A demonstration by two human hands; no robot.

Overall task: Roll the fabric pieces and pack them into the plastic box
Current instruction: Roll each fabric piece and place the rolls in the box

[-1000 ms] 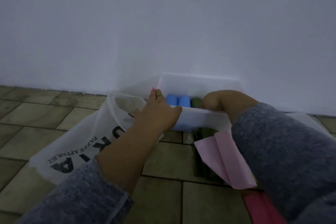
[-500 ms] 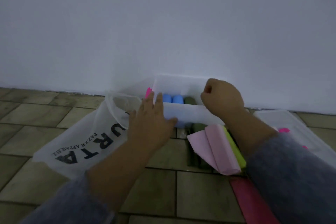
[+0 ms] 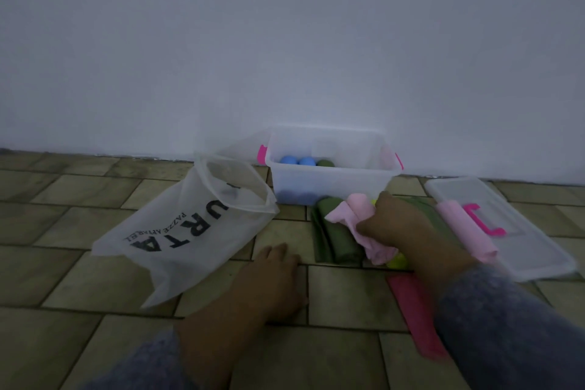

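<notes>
A clear plastic box with pink handles stands against the wall. Inside it lie two blue fabric rolls and a dark green roll. In front of the box, my right hand grips a light pink fabric piece on top of a pile with folded green fabric and a yellow-green piece. My left hand rests flat on the tiled floor, holding nothing. Another pink roll lies right of my hand. A red-pink piece lies under my right forearm.
A translucent white bag with black lettering lies open on the floor to the left of the box. The box's clear lid with a pink clip lies at the right. A white wall rises behind everything.
Both hands left the box. My right hand dropped to the fabric pile and took hold of the light pink piece. My left hand came back onto the floor tiles.
</notes>
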